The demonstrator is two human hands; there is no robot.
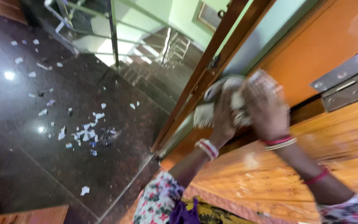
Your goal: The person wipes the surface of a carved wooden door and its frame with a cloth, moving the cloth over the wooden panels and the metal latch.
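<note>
Both hands raised at wooden door (311, 137). Left hand (224, 118) clutches pale cloth (206, 114); right hand (266, 105) seems pressed on it, blurred. Best wiped with firm, even strokes near hinge (349, 79).

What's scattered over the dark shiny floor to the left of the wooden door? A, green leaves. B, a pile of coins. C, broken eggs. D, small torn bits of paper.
D: small white and bluish torn paper scraps lie strewn across the dark polished floor.
</note>
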